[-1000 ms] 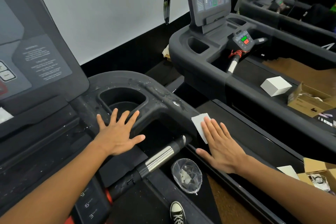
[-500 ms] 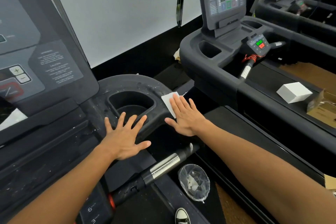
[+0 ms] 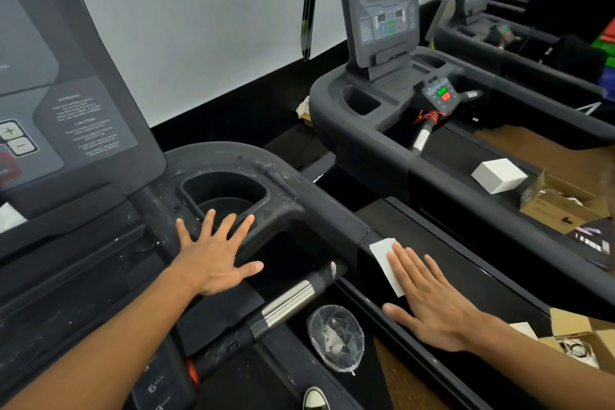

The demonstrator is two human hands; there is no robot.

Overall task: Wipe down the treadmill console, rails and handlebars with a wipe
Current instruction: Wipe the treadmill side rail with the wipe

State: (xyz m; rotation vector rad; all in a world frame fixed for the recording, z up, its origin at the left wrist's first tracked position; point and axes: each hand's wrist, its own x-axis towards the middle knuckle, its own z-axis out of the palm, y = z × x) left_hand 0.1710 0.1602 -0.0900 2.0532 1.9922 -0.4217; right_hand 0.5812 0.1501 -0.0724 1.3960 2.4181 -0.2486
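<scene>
Here the white wipe [image 3: 386, 263] lies flat on the right rail [image 3: 432, 263] of the near treadmill, just past the console tray's corner, pinned under the right hand [image 3: 432, 303], fingers straight and spread, not curled round it. Left hand [image 3: 213, 256] rests flat on the console tray [image 3: 159, 210] just below the cup holder [image 3: 223, 193], fingers released and splayed. Chrome-banded handlebar [image 3: 289, 299] runs between the hands. Crumpled plastic cup [image 3: 336, 338] sits below it. Second treadmill [image 3: 382, 130] to the right, white box [image 3: 499, 175] on it.
</scene>
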